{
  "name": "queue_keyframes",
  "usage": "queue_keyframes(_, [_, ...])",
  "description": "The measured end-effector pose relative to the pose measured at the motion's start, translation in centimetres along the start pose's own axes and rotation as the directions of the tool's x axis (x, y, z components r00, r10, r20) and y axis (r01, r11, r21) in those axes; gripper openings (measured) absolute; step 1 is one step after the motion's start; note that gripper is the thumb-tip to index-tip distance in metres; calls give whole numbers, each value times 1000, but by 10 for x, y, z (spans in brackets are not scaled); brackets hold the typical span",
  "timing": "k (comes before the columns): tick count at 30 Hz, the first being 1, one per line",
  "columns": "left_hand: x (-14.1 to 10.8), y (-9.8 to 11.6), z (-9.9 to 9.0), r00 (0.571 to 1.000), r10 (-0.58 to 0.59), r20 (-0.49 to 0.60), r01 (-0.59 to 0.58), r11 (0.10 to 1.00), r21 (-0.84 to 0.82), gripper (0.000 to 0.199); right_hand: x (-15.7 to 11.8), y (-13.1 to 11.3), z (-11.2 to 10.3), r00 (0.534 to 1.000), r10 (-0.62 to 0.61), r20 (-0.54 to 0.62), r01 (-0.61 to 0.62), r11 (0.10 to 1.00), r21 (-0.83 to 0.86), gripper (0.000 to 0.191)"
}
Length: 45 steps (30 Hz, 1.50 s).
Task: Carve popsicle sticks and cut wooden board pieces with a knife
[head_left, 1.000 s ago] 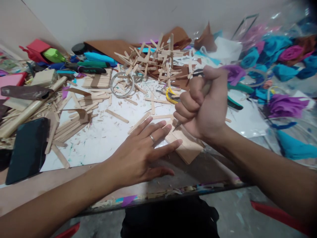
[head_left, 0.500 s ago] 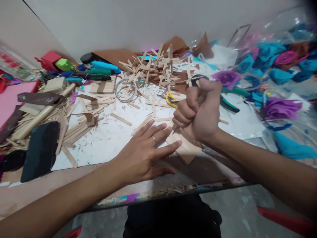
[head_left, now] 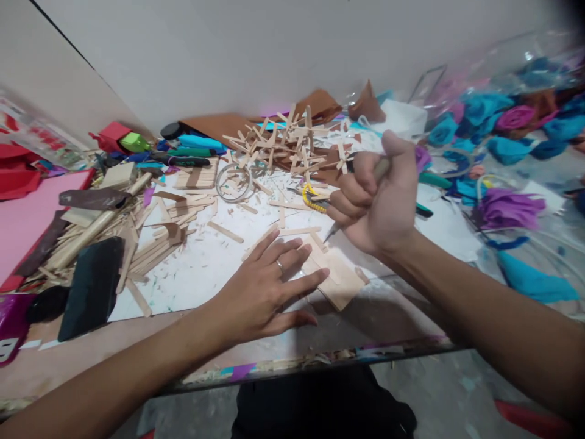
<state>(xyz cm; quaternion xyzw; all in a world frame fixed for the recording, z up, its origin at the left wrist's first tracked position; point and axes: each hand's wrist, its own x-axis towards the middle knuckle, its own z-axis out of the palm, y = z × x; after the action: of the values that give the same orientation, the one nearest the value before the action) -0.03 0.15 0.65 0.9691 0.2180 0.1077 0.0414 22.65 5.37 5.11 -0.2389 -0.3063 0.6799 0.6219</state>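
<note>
My right hand (head_left: 377, 195) is closed in a fist around a small pointed tool (head_left: 382, 168). Its light handle end shows by the thumb and its thin dark tip comes out below the fingers; its exact kind is hard to make out. The tip is near a craft stick (head_left: 319, 239), just above a light tan flat piece (head_left: 345, 283) at the table's front. Fingers spread, my left hand (head_left: 269, 283) lies flat with its fingertips on the left side of that piece. A ring is on one finger.
White paper (head_left: 192, 286) covers the table under scattered shavings. Behind stand a heap of craft sticks (head_left: 292, 143), a tape roll (head_left: 234, 183) and a yellow-black cutter (head_left: 313, 200). A dark phone (head_left: 91, 286) lies left; crepe-paper flowers (head_left: 512, 207) crowd the right.
The view has shifted slightly. My right hand has lifted and turned a little, so more of the tool's handle and tip shows. My left hand stays spread on the tan piece.
</note>
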Motion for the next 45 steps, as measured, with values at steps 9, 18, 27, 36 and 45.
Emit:
queue_keyframes(9, [-1,-5,-3,986,47,-162,-39,998,53,52,-1,4,-5,999,36,30,-35,998,-45,73])
queue_keyframes(18, [3,-15,6,968,-33,-248,43,998,35,27,-6,5,0,999,15,38,-12,996,-83,75])
queue_keyframes(27, [-1,-11,7,962,-27,-272,20,999,-30,25,-9,5,3,996,55,64,-53,998,-29,74])
queue_keyframes(36, [0,-11,15,959,-65,-277,45,996,-76,33,-13,10,6,997,48,63,-44,997,-61,75])
queue_keyframes(45, [0,-9,14,953,-59,-297,40,997,-69,29,-20,10,14,996,34,79,-24,992,-123,77])
